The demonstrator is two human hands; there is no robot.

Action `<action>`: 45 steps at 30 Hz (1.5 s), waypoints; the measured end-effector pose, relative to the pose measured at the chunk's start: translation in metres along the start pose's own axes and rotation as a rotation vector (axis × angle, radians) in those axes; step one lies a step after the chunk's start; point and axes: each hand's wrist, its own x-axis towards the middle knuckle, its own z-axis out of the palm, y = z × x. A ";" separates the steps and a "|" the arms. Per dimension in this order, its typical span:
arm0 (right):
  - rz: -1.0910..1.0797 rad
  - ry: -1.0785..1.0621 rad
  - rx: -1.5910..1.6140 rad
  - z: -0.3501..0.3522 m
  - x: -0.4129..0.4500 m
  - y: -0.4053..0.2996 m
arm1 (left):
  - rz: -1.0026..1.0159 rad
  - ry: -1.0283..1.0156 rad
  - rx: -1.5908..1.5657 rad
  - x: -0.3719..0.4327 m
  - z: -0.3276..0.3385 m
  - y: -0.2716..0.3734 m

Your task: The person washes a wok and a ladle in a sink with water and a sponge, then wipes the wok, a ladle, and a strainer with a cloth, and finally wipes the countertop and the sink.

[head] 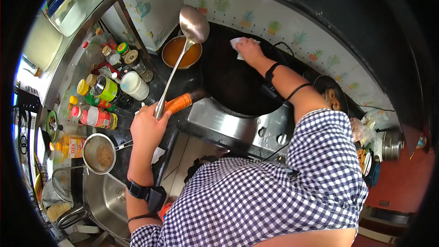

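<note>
My left hand [149,127] grips the wooden handle [179,104] of a wok together with the steel handle of a ladle [194,24], whose bowl points up and away from me. The large black wok [236,85] sits over the stainless-steel gas stove [223,120]. At the wok's far side, my right hand [250,50] presses a white paper towel or cloth [236,43] against its dark surface. Left of the wok, partly under the ladle's bowl, stands a round metal bowl of orange-brown liquid [176,56].
Sauce bottles [99,116] and a white-filled jar [134,85] crowd the left counter. A fine-mesh strainer [99,153] rests beside the steel sink [106,199]. Food lies in a dark pan [332,99] on the right. Stove knobs [282,139] face me.
</note>
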 end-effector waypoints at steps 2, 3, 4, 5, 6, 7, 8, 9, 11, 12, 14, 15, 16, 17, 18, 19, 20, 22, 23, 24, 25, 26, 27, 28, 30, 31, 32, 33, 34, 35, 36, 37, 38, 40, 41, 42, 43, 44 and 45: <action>0.094 -0.201 0.075 0.000 -0.021 -0.009 | -0.003 0.002 0.005 -0.003 -0.002 -0.001; 0.127 -0.363 0.130 -0.007 -0.034 -0.022 | 0.007 -0.009 0.013 -0.003 -0.001 -0.004; 0.113 -0.484 0.190 -0.015 -0.040 -0.038 | -0.001 -0.005 -0.013 -0.003 -0.002 -0.005; -0.106 -0.663 0.284 -0.061 -0.033 -0.065 | -0.039 0.002 -0.033 -0.006 -0.004 -0.013; -0.143 -0.721 0.373 -0.049 -0.041 -0.073 | -0.011 -0.001 -0.065 -0.001 -0.003 -0.006; -0.200 -0.696 0.504 -0.061 -0.040 -0.093 | -0.004 0.000 -0.053 0.000 -0.004 -0.008; -0.272 -0.503 0.623 -0.057 -0.041 -0.103 | -0.014 -0.024 -0.085 0.002 -0.005 -0.008; -0.303 -0.377 0.666 -0.067 -0.034 -0.112 | -0.040 -0.048 -0.108 0.001 -0.008 -0.012; -0.202 -0.126 0.597 -0.049 -0.030 -0.101 | -0.021 -0.066 -0.129 0.003 -0.006 -0.010; -0.188 -0.062 0.455 -0.042 -0.022 -0.089 | -0.031 -0.057 -0.099 0.000 -0.006 -0.011; -0.025 -0.062 0.174 -0.002 -0.024 -0.045 | 0.006 -0.046 -0.047 0.002 0.002 -0.005; 0.030 -0.110 -0.004 0.004 -0.025 -0.030 | -0.013 -0.033 -0.004 -0.001 0.002 -0.005; 0.080 -0.099 -0.237 0.010 -0.032 -0.015 | -0.026 -0.040 0.011 -0.003 0.003 0.000; 0.130 -0.094 -0.473 0.015 -0.040 0.003 | -0.035 -0.048 0.026 -0.003 0.003 0.004; 0.187 -0.094 -0.579 0.022 -0.052 0.031 | -0.002 -0.072 0.021 0.001 0.010 0.009; 0.216 -0.068 -0.631 0.012 -0.049 0.019 | -0.028 -0.042 0.053 -0.005 0.005 0.001; 0.145 -0.181 -0.748 0.002 -0.053 0.010 | -0.052 -0.014 0.087 -0.011 0.000 -0.006; 0.030 -0.598 -0.620 -0.015 -0.059 -0.001 | -0.036 0.019 0.105 -0.014 -0.001 -0.014; -0.045 -0.807 -0.463 -0.016 -0.067 0.000 | -0.010 0.059 0.102 -0.014 0.000 -0.013; -0.157 -0.975 -0.078 -0.048 -0.055 -0.016 | -0.036 0.061 0.142 -0.016 0.001 -0.027; -0.162 -1.206 0.050 -0.019 -0.086 0.006 | 0.035 0.029 0.119 -0.007 0.011 -0.007; -0.111 -1.450 0.209 0.009 -0.126 0.035 | 0.123 0.008 0.072 0.003 0.024 0.016; -0.111 -1.475 0.430 -0.011 -0.107 -0.002 | 0.101 0.025 0.084 0.000 0.021 0.006; -0.109 -1.508 0.640 -0.043 -0.085 -0.038 | 0.078 0.034 0.075 -0.004 0.016 -0.011; -0.086 -1.269 1.051 -0.094 -0.064 -0.072 | 0.042 0.040 0.107 -0.009 0.002 -0.013; -0.034 -1.129 1.313 -0.103 -0.066 -0.076 | 0.038 0.013 0.111 -0.007 0.007 -0.008; 0.081 -1.057 1.613 -0.110 -0.071 -0.080 | 0.010 -0.027 0.071 -0.006 0.012 -0.003; 0.166 -0.956 1.896 -0.125 -0.064 -0.085 | 0.004 -0.015 0.088 -0.008 0.008 -0.003; 0.166 -0.812 1.938 -0.141 -0.064 -0.085 | 0.001 -0.009 0.089 -0.010 0.007 -0.009; 0.162 -0.668 1.971 -0.163 -0.066 -0.083 | -0.004 0.000 0.088 -0.012 0.007 -0.017; 0.220 -0.533 2.035 -0.184 -0.085 -0.071 | 0.005 -0.016 0.084 -0.011 0.013 -0.022; 0.273 -0.453 2.066 -0.199 -0.109 -0.060 | 0.046 -0.015 0.040 -0.010 0.019 -0.028; 0.321 -0.358 2.054 -0.210 -0.142 -0.046 | 0.102 -0.017 -0.009 -0.010 0.024 -0.026; 0.357 -0.378 1.735 -0.203 -0.199 -0.035 | 0.112 -0.071 -0.093 -0.013 0.020 -0.025; 0.556 -0.365 1.601 -0.196 -0.227 -0.042 | 0.111 -0.112 -0.184 -0.013 0.017 -0.026; 0.752 -0.328 1.470 -0.182 -0.251 -0.054 | 0.058 -0.213 -0.318 -0.012 0.015 -0.032; 0.907 -0.344 1.093 -0.158 -0.269 -0.069 | 0.062 -0.212 -0.324 -0.011 0.012 -0.033; 1.035 -0.334 0.934 -0.149 -0.272 -0.089 | 0.055 -0.249 -0.483 -0.012 0.007 -0.038; 1.159 -0.205 0.797 -0.136 -0.277 -0.102 | 0.058 -0.292 -0.652 -0.013 0.007 -0.037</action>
